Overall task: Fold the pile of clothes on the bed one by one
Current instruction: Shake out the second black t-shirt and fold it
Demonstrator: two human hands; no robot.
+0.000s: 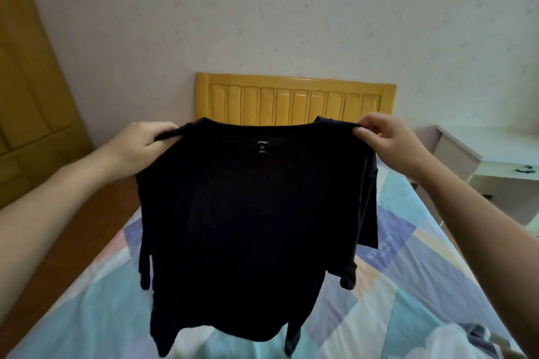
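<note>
We hold the black shirt [250,198] up by its shoulders: left hand [143,143] grips one, right hand [388,140] pinches the other, seemingly above the bed [408,285].

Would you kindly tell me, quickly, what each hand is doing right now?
Left hand: closed, gripping one shoulder of the black T-shirt.
Right hand: closed, pinching the shirt's other shoulder.

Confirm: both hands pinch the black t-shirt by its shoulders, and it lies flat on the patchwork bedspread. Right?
Not quite. The left hand and right hand do pinch the black t-shirt by its shoulders, but the head view shows it held up, hanging above the pastel patchwork bedspread, not lying flat.
</note>
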